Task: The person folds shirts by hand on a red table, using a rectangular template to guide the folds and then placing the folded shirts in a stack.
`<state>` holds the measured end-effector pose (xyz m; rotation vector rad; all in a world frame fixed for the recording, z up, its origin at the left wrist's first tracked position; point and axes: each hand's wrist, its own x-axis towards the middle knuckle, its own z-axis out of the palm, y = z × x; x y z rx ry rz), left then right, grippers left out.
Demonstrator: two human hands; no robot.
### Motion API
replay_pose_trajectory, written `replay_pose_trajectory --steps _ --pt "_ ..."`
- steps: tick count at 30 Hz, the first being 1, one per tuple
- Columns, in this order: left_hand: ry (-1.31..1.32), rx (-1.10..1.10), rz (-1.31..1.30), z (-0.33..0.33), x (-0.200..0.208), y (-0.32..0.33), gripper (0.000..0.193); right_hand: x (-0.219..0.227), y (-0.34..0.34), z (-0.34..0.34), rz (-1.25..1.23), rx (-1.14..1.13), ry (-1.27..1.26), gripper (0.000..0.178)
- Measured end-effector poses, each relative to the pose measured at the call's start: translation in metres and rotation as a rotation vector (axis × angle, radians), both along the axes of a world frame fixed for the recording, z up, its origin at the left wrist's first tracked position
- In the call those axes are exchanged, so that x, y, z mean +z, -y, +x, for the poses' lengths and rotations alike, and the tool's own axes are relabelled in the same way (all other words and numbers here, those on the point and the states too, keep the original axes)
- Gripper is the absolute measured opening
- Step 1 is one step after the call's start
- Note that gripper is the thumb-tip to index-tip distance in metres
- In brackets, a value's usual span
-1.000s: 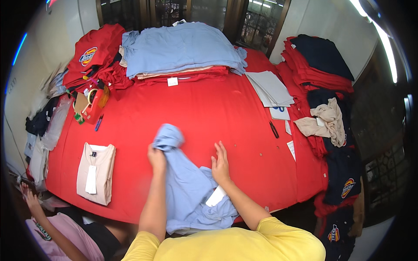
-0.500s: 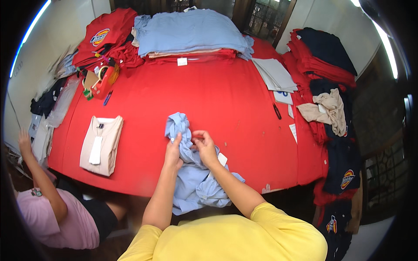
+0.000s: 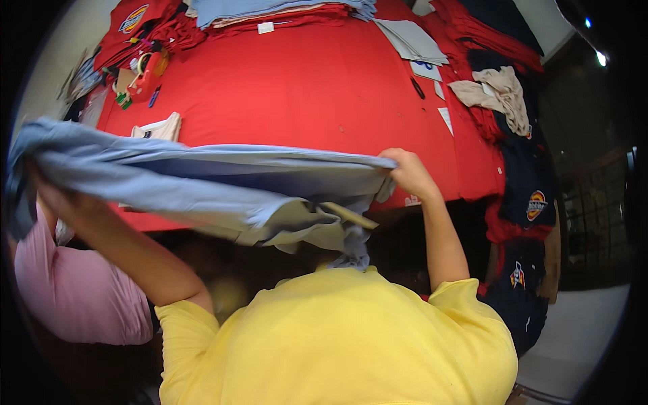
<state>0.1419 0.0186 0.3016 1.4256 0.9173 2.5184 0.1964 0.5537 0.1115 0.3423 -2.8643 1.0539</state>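
Observation:
A light blue shirt [image 3: 169,158] is stretched in the air across the near side of the red-covered table [image 3: 270,88]. My right hand [image 3: 408,174] grips its right end, fingers closed on the cloth. Far to the left, my left hand [image 3: 50,187] is raised at the other end; cloth drapes over it and hides its fingers. The shirt's lower part hangs loose and blurred in front of my body, with a pale tag [image 3: 347,214] swinging from it. Behind the shirt, a folded beige shirt [image 3: 158,128] lies on the table, mostly covered from view.
A person in pink [image 3: 84,290] is close on my left, beside my left arm. Stacked blue shirts [image 3: 283,8] lie at the far edge. A red tape dispenser [image 3: 145,81] is at left; papers [image 3: 412,40], a black pen [image 3: 417,88] and a crumpled beige garment [image 3: 499,94] are at right.
The bunched blue shirt has been lifted and pulled out wide. My left hand has swung far left and my right hand has moved right. The view has tilted down.

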Motion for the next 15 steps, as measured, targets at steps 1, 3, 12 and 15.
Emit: replay_pose_trajectory --steps 1,3,12,15 --pt "0.03 0.721 -0.007 0.007 0.008 0.013 0.039 0.009 -0.011 0.012 -0.275 -0.069 0.028 0.016" --pt "0.108 1.362 -0.065 0.009 0.0 0.044 0.04 0.049 -0.03 0.044 -0.542 -0.255 -0.042 0.014" --pt "0.227 0.898 -0.483 -0.096 -0.006 0.092 0.046 0.155 -0.147 0.025 -0.425 -0.089 -0.327 0.05" --pt "0.249 0.873 -0.599 -0.218 0.0 0.065 0.05 0.154 -0.131 -0.117 -0.277 0.042 -0.16 0.024"
